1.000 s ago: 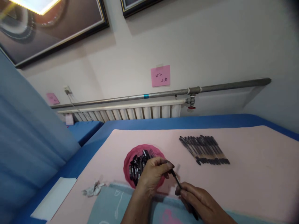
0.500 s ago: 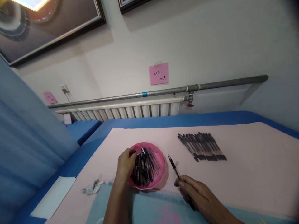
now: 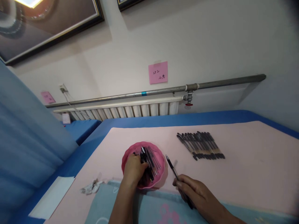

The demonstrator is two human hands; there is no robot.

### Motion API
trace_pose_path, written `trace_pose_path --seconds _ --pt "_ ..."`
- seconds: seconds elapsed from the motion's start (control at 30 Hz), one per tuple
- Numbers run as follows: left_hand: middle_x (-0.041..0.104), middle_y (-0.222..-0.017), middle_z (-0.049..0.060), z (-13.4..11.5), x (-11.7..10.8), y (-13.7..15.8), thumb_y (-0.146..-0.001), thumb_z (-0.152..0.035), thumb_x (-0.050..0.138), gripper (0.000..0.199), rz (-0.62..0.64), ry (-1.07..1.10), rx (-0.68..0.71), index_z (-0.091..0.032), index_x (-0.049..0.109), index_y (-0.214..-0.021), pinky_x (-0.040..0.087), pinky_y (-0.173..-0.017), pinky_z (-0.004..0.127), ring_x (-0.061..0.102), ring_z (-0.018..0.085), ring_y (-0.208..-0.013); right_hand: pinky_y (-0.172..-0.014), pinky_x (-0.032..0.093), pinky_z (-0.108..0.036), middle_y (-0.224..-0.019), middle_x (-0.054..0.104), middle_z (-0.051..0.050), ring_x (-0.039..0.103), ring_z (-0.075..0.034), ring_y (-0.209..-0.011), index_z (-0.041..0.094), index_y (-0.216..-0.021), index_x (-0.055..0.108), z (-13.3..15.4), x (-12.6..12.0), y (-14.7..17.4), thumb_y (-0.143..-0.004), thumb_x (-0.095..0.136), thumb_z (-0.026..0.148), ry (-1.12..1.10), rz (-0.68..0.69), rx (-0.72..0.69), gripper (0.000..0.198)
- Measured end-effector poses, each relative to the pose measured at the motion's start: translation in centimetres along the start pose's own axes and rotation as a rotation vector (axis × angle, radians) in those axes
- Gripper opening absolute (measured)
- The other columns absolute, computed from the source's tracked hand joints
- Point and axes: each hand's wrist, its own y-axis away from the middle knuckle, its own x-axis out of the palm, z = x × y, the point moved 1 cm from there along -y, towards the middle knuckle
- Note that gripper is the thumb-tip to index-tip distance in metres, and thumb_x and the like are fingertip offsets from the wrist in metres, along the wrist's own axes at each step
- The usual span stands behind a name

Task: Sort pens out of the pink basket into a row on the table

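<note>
My right hand [image 3: 197, 193] is closed around a clear-barrelled pen [image 3: 172, 168] with a black grip. The pen slants up and left, its tip pointing away from me; its dark lower end shows below my fingers. My left hand [image 3: 133, 169] reaches into a pink scalloped basket [image 3: 161, 180], bent over the black pens [image 3: 146, 179] piled there. Its thumb lies against the pens, and what the curled fingers hold is hidden. Thin clear refills or pen tubes [image 3: 154, 158] lie along the basket's right side.
A slanting row of black-capped pens [image 3: 201, 144] lies on the pink sheet [image 3: 245, 161], right of the basket. Crumpled tissue [image 3: 92, 187] and white paper [image 3: 52, 197] are at left. A blue cloth [image 3: 149, 207] covers the near edge. A radiator [image 3: 140, 109] runs behind.
My left hand has moved right, from the basket's left rim onto the pens inside, and the basket's left side now shows more. My right hand still holds the pen in nearly the same place.
</note>
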Motion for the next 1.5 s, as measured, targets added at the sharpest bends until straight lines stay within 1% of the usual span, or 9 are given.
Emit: trace_pose_path --seconds 0.27,0.37,0.47,0.57,0.67,0.8,1.1,1.33,1.5 --pt "0.05 -0.05 0.0 0.4 0.2 -0.5 -0.055 -0.012 0.063 0.018 0.019 0.128 -0.039 -0.02 0.051 -0.046 0.035 -0.061 0.03 0.052 0.018 -0.058 -0.05 0.032 -0.024 -0.053 0.04 0.005 0.039 -0.011 -0.049 0.021 -0.068 0.049 -0.3 -0.1 -0.1 -0.083 0.042 0.043 0.026 0.004 -0.031 0.028" --pt "0.054 -0.054 0.0 0.3 -0.2 -0.4 -0.063 -0.018 0.06 0.008 0.053 0.228 -0.054 -0.019 0.056 -0.057 0.037 -0.055 0.026 0.052 0.015 -0.055 -0.052 0.033 -0.024 -0.053 0.041 0.005 0.04 -0.011 -0.05 0.02 -0.069 0.05 -0.2 -0.1 -0.1 -0.085 0.04 0.044 0.056 0.015 -0.051 0.03" --pt "0.06 -0.064 0.001 -0.5 -0.3 0.1 -0.073 -0.026 0.053 0.011 0.173 0.499 -0.081 -0.017 0.058 -0.075 0.042 -0.052 0.024 0.056 0.013 -0.056 -0.054 0.034 -0.024 -0.055 0.042 0.004 0.042 -0.012 -0.053 0.02 -0.069 0.051 0.0 -0.1 0.0 -0.085 0.04 0.043 0.132 0.064 -0.088 0.03" --pt "0.062 -0.067 0.002 -1.6 -0.1 0.7 -0.069 -0.027 0.062 0.017 0.322 0.922 -0.158 -0.015 0.055 -0.079 0.046 -0.053 0.022 0.06 0.013 -0.059 -0.055 0.034 -0.023 -0.059 0.044 0.004 0.043 -0.012 -0.055 0.019 -0.068 0.051 0.0 0.0 0.0 -0.085 0.041 0.04 0.216 0.116 -0.136 0.028" --pt "0.064 -0.066 0.003 -2.2 0.1 1.3 -0.065 -0.024 0.067 0.022 0.395 1.083 -0.195 -0.014 0.053 -0.078 0.047 -0.052 0.022 0.062 0.014 -0.06 -0.055 0.033 -0.022 -0.06 0.044 0.004 0.042 -0.011 -0.056 0.019 -0.07 0.051 -0.2 0.0 0.0 -0.086 0.038 0.038 0.259 0.149 -0.159 0.028" --pt "0.064 -0.066 0.003 -2.5 0.2 1.5 -0.066 -0.024 0.067 0.021 0.44 1.077 -0.172 -0.013 0.053 -0.078 0.047 -0.052 0.021 0.062 0.012 -0.057 -0.054 0.032 -0.022 -0.06 0.042 0.004 0.041 -0.011 -0.056 0.019 -0.071 0.05 -0.5 0.0 0.0 -0.088 0.037 0.037 0.277 0.153 -0.161 0.028" --pt "0.061 -0.059 0.002 -3.2 1.1 2.3 -0.065 -0.025 0.063 0.016 0.509 0.87 -0.104 -0.014 0.053 -0.069 0.043 -0.049 0.02 0.056 0.01 -0.05 -0.056 0.033 -0.022 -0.06 0.043 0.004 0.042 -0.011 -0.056 0.019 -0.069 0.05 -0.3 0.0 -0.2 -0.086 0.039 0.034 0.3 0.116 -0.163 0.026" --pt "0.061 -0.062 0.003 -4.1 1.6 3.0 -0.065 -0.031 0.063 0.02 0.581 0.786 -0.047 -0.013 0.055 -0.069 0.039 -0.049 0.02 0.057 0.011 -0.054 -0.052 0.033 -0.021 -0.055 0.039 0.006 0.04 -0.011 -0.052 0.019 -0.066 0.047 -1.2 0.2 -0.1 -0.084 0.04 0.037 0.255 0.061 -0.151 0.026" --pt "0.06 -0.066 0.001 -3.5 1.9 2.5 -0.067 -0.039 0.064 0.032 0.509 0.753 -0.03 -0.013 0.058 -0.085 0.037 -0.049 0.02 0.054 0.01 -0.055 -0.054 0.036 -0.021 -0.058 0.045 0.005 0.045 -0.012 -0.056 0.02 -0.067 0.051 -0.9 -1.5 -1.0 -0.082 0.042 0.037 0.286 -0.114 -0.141 0.024"
